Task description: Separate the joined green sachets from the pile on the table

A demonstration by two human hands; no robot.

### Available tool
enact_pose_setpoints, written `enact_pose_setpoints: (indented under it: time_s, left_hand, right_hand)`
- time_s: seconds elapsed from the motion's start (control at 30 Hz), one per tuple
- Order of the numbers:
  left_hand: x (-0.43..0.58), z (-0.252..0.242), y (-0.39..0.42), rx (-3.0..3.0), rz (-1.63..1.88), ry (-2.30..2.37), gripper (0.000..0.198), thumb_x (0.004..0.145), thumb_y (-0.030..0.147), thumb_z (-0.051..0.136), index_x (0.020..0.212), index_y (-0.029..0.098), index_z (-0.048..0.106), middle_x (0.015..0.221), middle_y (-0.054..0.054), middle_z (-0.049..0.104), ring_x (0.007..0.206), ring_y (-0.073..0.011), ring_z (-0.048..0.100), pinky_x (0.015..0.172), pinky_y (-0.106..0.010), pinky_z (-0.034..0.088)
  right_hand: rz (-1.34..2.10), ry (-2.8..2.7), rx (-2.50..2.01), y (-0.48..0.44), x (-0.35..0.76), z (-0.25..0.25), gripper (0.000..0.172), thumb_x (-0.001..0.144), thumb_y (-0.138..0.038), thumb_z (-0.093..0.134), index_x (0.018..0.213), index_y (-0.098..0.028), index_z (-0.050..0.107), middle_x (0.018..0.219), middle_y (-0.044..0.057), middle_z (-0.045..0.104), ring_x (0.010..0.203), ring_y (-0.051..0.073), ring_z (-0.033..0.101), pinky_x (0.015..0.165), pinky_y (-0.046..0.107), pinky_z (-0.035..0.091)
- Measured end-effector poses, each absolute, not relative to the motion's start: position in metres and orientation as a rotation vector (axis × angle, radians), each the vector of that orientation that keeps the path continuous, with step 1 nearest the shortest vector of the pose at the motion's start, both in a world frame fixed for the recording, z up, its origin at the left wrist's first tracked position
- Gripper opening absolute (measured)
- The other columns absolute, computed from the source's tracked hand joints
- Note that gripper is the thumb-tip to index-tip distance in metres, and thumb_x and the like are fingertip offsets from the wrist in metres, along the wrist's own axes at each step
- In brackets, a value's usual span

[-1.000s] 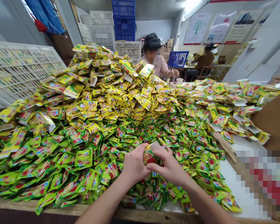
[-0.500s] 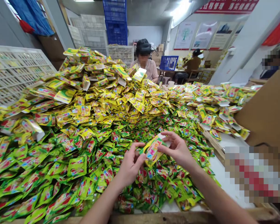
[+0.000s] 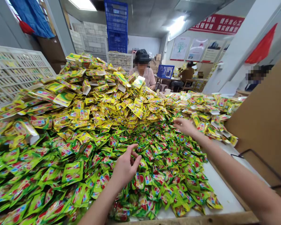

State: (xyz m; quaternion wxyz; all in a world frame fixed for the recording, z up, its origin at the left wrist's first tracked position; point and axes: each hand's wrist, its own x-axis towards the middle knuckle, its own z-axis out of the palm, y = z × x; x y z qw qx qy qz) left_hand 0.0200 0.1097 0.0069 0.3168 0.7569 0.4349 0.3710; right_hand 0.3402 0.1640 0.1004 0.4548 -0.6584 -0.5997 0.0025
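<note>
My left hand (image 3: 126, 162) hovers over the heap of green sachets (image 3: 152, 168), its thumb and curled fingers apart with nothing between them. Farther off to the right, my right hand (image 3: 186, 126) is stretched over the far side of the heap, close to where the yellow sachets (image 3: 121, 106) meet the green ones. Its fingers point left, loosely extended, and no packet shows in them. Small yellow boxes (image 3: 201, 126) lie in a pile just right of that hand.
More yellow boxes (image 3: 65, 98) are stacked on the sachets at left, beside a white plastic crate (image 3: 18, 75). A brown cardboard panel (image 3: 255, 115) rises at right. A wooden edge (image 3: 189, 218) borders the white tabletop (image 3: 221, 178). A person (image 3: 142, 75) sits opposite.
The small yellow box held between both hands is no longer in them. My right hand has moved away and to the right; my left has drawn slightly left. The view has shifted a little.
</note>
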Motion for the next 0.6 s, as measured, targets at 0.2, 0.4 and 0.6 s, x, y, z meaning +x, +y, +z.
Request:
enact_pose_setpoints:
  time_s: [0.2,0.4,0.6]
  left_hand:
    - [0.02,0.004,0.114,2.145,0.94,1.182,0.027,0.087,0.031,0.047,0.111,0.02,0.051,0.073,0.001,0.064,0.054,-0.0132,0.057,0.055,-0.024,0.043]
    - [0.024,0.005,0.109,2.094,0.996,1.12,0.025,0.086,0.031,0.048,0.108,0.02,0.053,0.076,-0.001,0.064,0.06,-0.0142,0.059,0.06,-0.027,0.047]
    - [0.041,0.006,0.098,1.635,1.074,0.97,0.041,0.081,0.041,0.056,0.113,0.017,0.048,0.093,-0.006,0.063,0.071,-0.0137,0.061,0.062,-0.027,0.05]
  right_hand:
    - [0.286,-1.556,-1.635,0.17,0.305,0.042,0.027,0.09,-0.032,0.055,0.113,-0.021,0.058,0.119,0.006,0.058,0.102,0.022,0.059,0.084,0.038,0.051]
    - [0.446,-1.565,-1.701,0.158,0.319,0.033,0.023,0.085,-0.028,0.06,0.103,-0.014,0.062,0.097,0.007,0.066,0.071,0.015,0.063,0.069,0.035,0.054]
    - [0.56,-1.575,-1.499,0.109,0.253,0.03,0.033,0.08,-0.028,0.058,0.111,-0.016,0.06,0.104,0.011,0.068,0.073,0.016,0.067,0.065,0.032,0.054]
